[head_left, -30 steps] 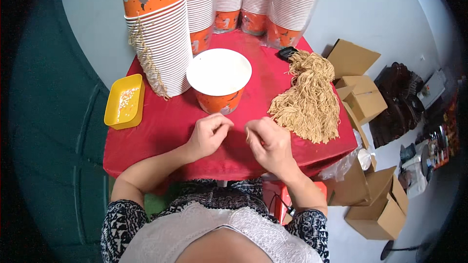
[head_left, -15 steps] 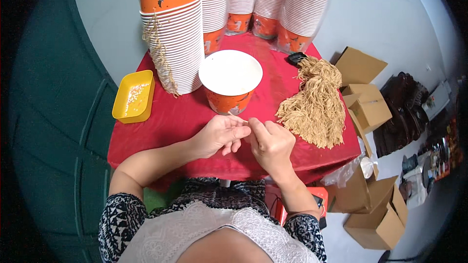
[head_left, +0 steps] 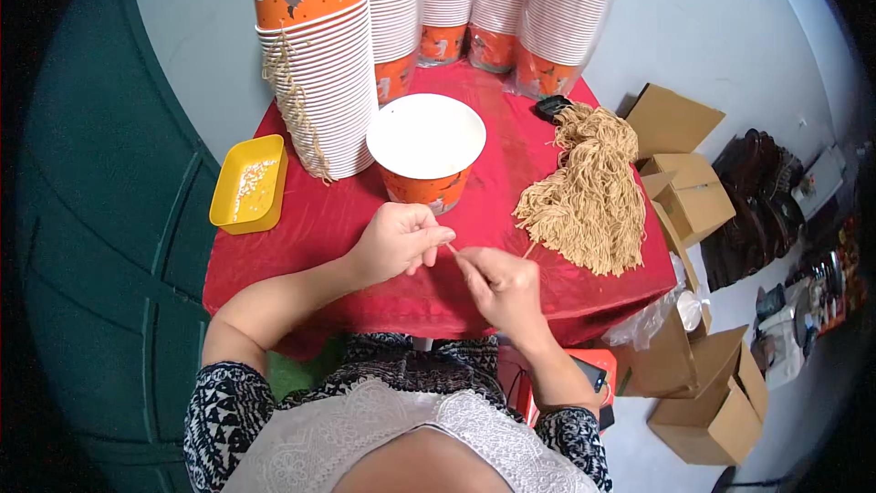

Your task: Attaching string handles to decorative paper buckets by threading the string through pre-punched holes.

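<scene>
My left hand [head_left: 401, 243] is closed in a pinch in front of the orange paper bucket [head_left: 424, 190], which stands upright with its white inside facing up. Just to the right, my right hand [head_left: 502, 285] is closed too. A thin tan cord [head_left: 530, 249] runs between my two pinches, and a short piece of it sticks out past the right hand's knuckles. Most of the cord is hidden in my fingers. Beyond the right hand lies a thick bundle of tan cords [head_left: 589, 196], gathered at its far end.
A tall stack of buckets [head_left: 324, 91], with cords hanging down its side, stands at the far left. Beside it is a yellow tray [head_left: 264, 217] of small white pieces. More bagged bucket stacks [head_left: 566, 9] line the back. Cardboard boxes [head_left: 712, 406] sit right of the red-covered table [head_left: 328, 237].
My hands have drawn slightly apart, the right one moving down. The cord now shows in the gap between them and beyond the right hand.
</scene>
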A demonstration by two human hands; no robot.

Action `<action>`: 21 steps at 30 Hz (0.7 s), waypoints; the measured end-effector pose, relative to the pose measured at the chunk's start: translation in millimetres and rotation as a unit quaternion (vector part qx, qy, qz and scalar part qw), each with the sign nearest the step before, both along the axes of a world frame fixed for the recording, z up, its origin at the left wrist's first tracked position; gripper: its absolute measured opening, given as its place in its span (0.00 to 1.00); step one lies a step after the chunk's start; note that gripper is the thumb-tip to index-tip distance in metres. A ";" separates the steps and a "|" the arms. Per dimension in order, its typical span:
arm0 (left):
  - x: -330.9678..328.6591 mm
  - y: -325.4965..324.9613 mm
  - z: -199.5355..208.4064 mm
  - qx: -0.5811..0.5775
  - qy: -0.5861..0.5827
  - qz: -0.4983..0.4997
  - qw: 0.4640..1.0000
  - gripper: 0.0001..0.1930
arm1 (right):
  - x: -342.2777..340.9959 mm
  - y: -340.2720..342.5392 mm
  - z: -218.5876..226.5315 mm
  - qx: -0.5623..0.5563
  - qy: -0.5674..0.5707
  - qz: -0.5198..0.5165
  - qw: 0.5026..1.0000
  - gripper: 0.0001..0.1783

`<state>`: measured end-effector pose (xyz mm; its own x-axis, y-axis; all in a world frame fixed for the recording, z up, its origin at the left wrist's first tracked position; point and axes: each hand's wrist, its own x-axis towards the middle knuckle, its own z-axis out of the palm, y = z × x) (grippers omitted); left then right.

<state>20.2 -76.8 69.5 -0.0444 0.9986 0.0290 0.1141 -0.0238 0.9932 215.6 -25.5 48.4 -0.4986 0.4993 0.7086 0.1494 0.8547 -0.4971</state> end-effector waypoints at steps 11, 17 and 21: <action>1.2 -12.3 19.1 0.045 0.156 -0.015 0.987 0.18 | -19.7 -21.4 -7.1 -0.488 0.133 0.185 0.842 0.08; -1.0 2.2 27.8 0.096 0.159 -0.005 0.983 0.19 | -27.9 -14.0 -8.6 -0.417 0.225 0.152 0.867 0.04; -2.9 13.9 34.8 0.122 0.181 0.029 0.975 0.19 | -29.6 -6.1 -6.2 -0.404 0.239 0.107 0.877 0.04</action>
